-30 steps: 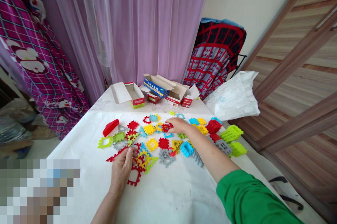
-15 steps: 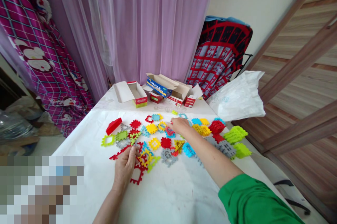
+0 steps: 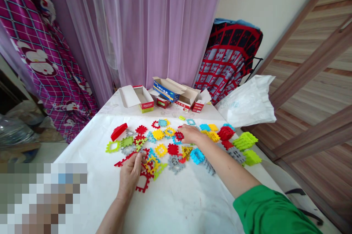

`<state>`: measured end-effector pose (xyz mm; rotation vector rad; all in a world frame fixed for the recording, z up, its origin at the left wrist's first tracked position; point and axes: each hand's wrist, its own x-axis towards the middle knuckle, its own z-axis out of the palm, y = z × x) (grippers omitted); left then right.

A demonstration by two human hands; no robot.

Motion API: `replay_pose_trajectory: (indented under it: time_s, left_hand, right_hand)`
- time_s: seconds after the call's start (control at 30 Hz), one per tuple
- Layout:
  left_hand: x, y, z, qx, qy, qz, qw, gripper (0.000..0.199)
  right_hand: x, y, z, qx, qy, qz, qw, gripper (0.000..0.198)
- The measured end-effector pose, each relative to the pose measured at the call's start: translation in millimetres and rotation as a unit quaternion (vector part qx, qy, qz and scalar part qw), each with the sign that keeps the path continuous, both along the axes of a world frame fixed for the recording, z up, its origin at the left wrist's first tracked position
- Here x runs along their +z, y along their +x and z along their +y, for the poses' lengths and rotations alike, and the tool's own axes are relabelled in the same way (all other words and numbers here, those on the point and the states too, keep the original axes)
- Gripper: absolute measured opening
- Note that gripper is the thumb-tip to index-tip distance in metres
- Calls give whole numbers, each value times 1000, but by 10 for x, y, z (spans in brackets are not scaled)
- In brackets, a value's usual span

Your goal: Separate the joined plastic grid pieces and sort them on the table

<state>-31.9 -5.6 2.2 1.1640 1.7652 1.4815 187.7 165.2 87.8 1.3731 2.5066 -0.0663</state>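
On the white-covered table lie many plastic interlocking building pieces with toothed edges. My right hand [image 3: 191,134] reaches to the middle of the spread, its fingers closed on the edge of a red building piece [image 3: 179,136]. A light blue piece lies partly under that one. My left hand [image 3: 131,169] rests at the near left of the pile with its fingers curled together; what they hold, if anything, is hidden. Beside it are a large red frame piece [image 3: 143,182], a yellow piece [image 3: 151,166] and a green triangular piece [image 3: 160,171].
Stacks of green pieces [image 3: 246,140], grey pieces [image 3: 236,155] and red pieces [image 3: 226,133] stand on the right. Opened cardboard boxes, one a blue box [image 3: 166,89], line the back. A white bag [image 3: 247,102] sits at the right edge, and a red piece [image 3: 119,131] lies far left.
The red piece at my right fingertips has shifted and turned, showing darker red. My right hand has moved slightly to the right. My left hand stays in place.
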Motion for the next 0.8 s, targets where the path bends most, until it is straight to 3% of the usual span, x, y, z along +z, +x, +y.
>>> replay_pose_trajectory:
  time_s: [0.17, 0.33, 0.43, 0.6, 0.8]
  left_hand:
    - [-32, -6, 3, -6, 7, -13, 1000, 54]
    - [-8, 5, -7, -3, -1, -16, 1000, 57]
    - [14, 15, -6, -5, -3, -23, 1000, 58]
    - [28, 24, 3, 1, -1, -18, 1000, 58]
    - [53, 25, 2, -4, 2, -14, 1000, 57]
  right_hand:
    - [-134, -20, 48, 67, 2, 35, 997, 46]
    - [-183, -6, 119, 59, 12, 42, 997, 47]
    - [-101, 47, 211, 0, 37, 49, 998, 50]
    - [18, 95, 458, -188, 60, 21, 980, 56]
    - [-170, -8, 613, -221, 47, 9, 974, 59]
